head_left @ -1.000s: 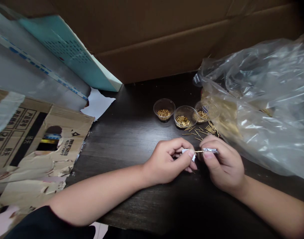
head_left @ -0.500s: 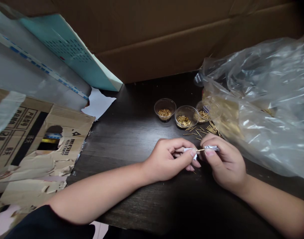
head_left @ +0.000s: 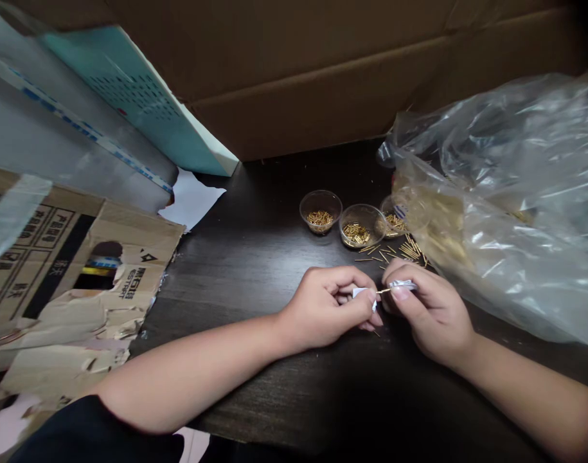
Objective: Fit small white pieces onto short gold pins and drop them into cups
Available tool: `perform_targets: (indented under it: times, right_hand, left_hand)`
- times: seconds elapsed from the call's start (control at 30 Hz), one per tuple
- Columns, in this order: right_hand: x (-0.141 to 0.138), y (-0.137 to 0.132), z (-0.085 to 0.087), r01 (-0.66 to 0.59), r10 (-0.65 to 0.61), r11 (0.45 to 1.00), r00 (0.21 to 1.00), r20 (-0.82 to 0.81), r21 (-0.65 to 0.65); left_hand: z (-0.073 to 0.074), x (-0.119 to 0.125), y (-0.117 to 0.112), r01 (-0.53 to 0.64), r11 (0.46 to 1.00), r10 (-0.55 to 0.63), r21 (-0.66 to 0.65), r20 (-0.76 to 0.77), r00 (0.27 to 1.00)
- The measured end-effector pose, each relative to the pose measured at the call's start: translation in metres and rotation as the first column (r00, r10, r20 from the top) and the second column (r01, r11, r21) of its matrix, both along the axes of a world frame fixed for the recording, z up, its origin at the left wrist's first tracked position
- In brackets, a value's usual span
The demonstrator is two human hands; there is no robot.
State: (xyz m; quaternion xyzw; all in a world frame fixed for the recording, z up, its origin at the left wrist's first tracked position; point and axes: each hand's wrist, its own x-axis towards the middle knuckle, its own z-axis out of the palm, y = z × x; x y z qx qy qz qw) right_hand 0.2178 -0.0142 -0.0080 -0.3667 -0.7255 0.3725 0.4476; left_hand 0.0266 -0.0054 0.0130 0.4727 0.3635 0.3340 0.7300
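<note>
Between my two hands runs a thin gold-coloured metal pin, lying nearly level. My left hand pinches its left end through a small piece of white paper or tissue. At the other end, my right hand is closed with thumb and forefinger on a crumpled whitish wrap around the pin. Just beyond the right hand, several loose gold pins lie on the dark table. Three clear plastic cups hold small gold pieces: a left cup, a middle cup and a right cup.
A large clear plastic bag with gold-coloured contents covers the table's right side. Behind stands a tall cardboard wall. To the left are a torn cardboard box, a light-blue panel and a scrap of white paper.
My right hand has shifted slightly left, and my left hand has barely moved. Both still grip the pin through the white wraps.
</note>
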Motion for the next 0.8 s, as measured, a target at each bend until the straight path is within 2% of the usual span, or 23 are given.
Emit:
perform_targets:
  times: [0.13,0.23,0.4,0.5,0.57,0.67,0.8]
  right_hand:
    - [0.0004,0.0000,0.0003,-0.013,0.013,1.000,1.000,0.008,-0.017]
    - [0.0006,-0.0006,0.0011,-0.010,0.009,1.000,0.999,0.039,0.015]
    - [-0.0008,-0.0031,0.0026,0.026,-0.034,0.996,0.996,0.083,0.090]
    - [-0.0023,-0.0052,0.0039,0.046,-0.063,0.989,0.991,0.115,0.141]
    - [-0.0033,-0.0063,0.0049,0.059,-0.081,0.984,0.988,0.129,0.169]
    - [-0.0044,-0.0064,0.0061,0.064,-0.087,0.984,0.987,0.132,0.167]
    - [-0.0045,-0.0049,0.0053,0.055,-0.064,0.994,0.993,0.098,0.091]
  left_hand:
    - [-0.0013,-0.0004,-0.0014,-0.004,0.997,0.007,0.071,-0.033,0.999]
    - [-0.0022,-0.0020,-0.0019,-0.012,0.966,0.043,0.259,-0.116,0.992]
    - [-0.0052,-0.0044,-0.0008,0.008,0.834,0.138,0.552,-0.221,0.965]
    - [-0.0066,-0.0050,-0.0008,0.021,0.741,0.197,0.671,-0.247,0.949]
    - [-0.0070,-0.0052,-0.0013,0.025,0.707,0.216,0.707,-0.249,0.944]
    - [-0.0071,-0.0052,-0.0021,0.023,0.716,0.217,0.698,-0.253,0.943]
    - [-0.0054,-0.0052,-0.0023,0.009,0.807,0.162,0.590,-0.236,0.958]
